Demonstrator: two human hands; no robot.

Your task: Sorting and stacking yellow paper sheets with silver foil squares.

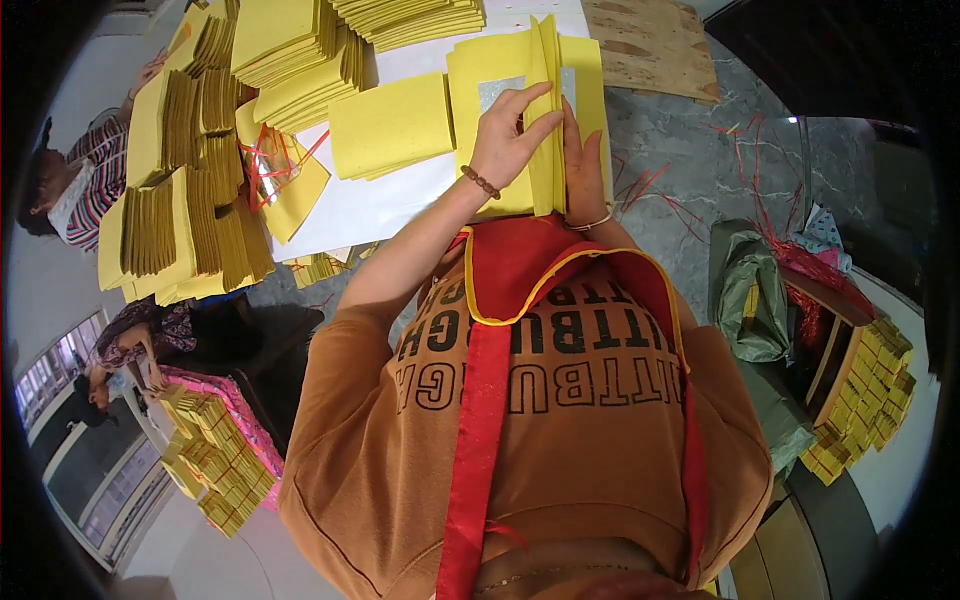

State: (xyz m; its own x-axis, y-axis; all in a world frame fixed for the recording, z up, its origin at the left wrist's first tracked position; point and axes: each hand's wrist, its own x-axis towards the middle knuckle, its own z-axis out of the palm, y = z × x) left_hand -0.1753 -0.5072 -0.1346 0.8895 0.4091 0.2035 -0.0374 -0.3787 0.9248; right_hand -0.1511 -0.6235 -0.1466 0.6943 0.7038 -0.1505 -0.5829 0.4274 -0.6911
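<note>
A stack of yellow paper sheets [480, 65] with silvery patches lies in front of me at the table's right end. From it, a few folded yellow sheets [545, 185] rise on edge between my hands. My left hand [512, 132], with a brown bead bracelet at the wrist, grips these sheets from the left with bent fingers and thumb. Along their right side rests my right hand [583, 165], its fingers stretched out and a pale bangle at the wrist. A flat yellow folded pile [390, 125] lies just left of the stack.
Tall piles of folded yellow paper [285, 45] crowd the white table's [300, 232] left side, near red strings [270, 165]. Another person in a striped top [98, 180] is beyond them. Tied yellow bundles [865, 400] stand far right, with a green sack [750, 290] nearer.
</note>
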